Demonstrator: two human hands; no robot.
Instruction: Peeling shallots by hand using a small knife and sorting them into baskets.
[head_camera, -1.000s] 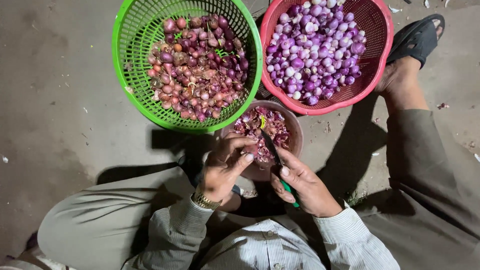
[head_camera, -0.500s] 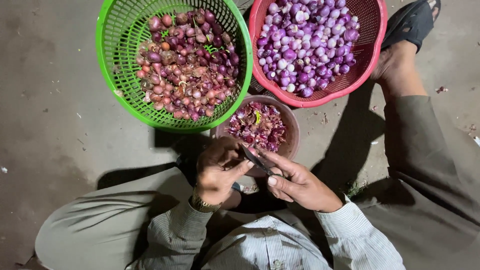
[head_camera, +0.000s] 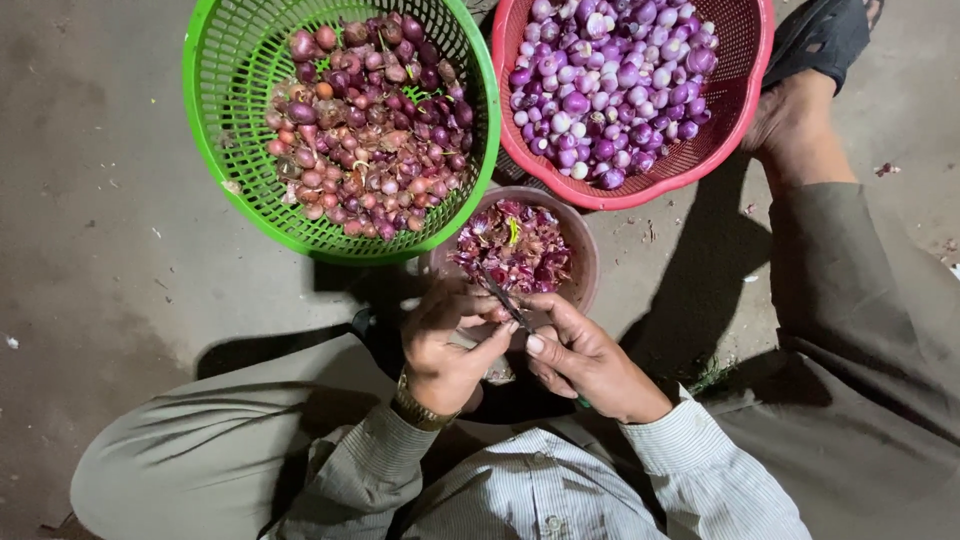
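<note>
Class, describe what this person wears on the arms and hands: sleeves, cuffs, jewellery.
Both arms wear long shirt sleeves, pale with fine dark stripes, ending in buttoned-style cuffs at the wrists. The left hand is bare, with a gold-coloured metal watch band at its wrist. The right hand is bare too; no jewellery shows on it.

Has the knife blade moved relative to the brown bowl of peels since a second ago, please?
Yes. The knife blade has drawn back toward the person: it lay across the peels, and now only its tip crosses the near rim of the brown bowl, held by the right hand.
</note>
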